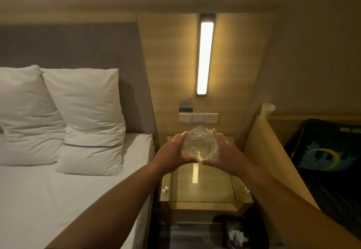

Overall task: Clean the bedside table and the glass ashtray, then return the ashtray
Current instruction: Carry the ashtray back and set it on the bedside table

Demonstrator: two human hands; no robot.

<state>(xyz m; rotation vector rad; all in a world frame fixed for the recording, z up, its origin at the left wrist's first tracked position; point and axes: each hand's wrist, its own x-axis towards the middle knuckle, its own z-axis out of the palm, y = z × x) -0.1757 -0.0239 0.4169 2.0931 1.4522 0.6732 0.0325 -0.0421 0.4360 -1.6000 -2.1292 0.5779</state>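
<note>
A round clear glass ashtray [200, 144] is held between both my hands over the far half of the glass-topped bedside table [203, 188]. My left hand [172, 151] cups its left side, thumb under the near rim. My right hand [224, 149] cups its right side in the same way. I cannot tell whether the ashtray touches the tabletop. The glass top reflects the wall lamp.
A bed with white pillows [82, 120] lies close on the left. A lit wall lamp [205, 53] and wall switches [198, 117] are behind the table. A wooden partition [273, 161] runs on the right. A black bin [242, 233] with crumpled paper stands on the floor.
</note>
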